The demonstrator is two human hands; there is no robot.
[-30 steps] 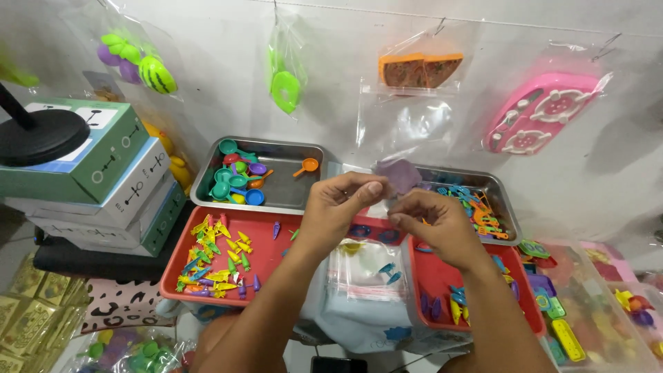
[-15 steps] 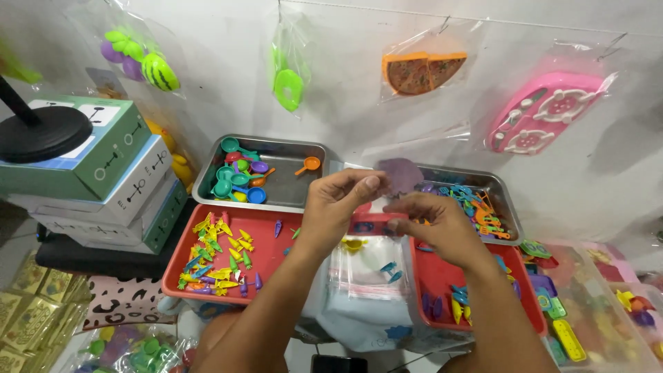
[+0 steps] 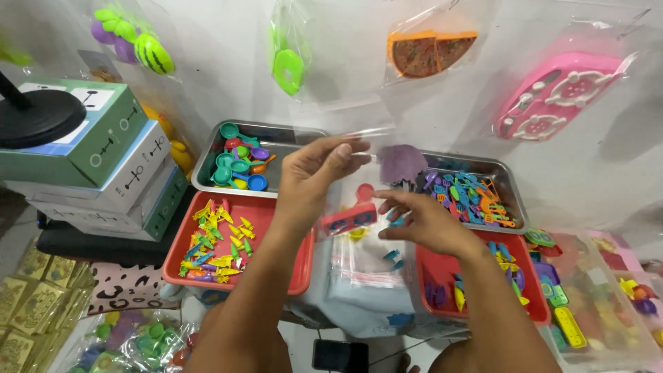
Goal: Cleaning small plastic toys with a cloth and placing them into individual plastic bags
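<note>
The left hand (image 3: 314,173) pinches the top edge of a clear plastic bag (image 3: 349,197) above the red tray (image 3: 242,242); a red toy (image 3: 349,215) lies inside, long axis sideways. The right hand (image 3: 425,224), fingers loosely open, is nearest the toy.

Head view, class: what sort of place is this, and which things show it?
Probably a toy-packing bench: trays of small plastic toys, a stack of clear bags, bagged toy samples on the wall.

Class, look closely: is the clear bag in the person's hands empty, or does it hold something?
Not empty: the clear bag, pinched by the left hand, shows a red toy and a purple piece inside.
</note>
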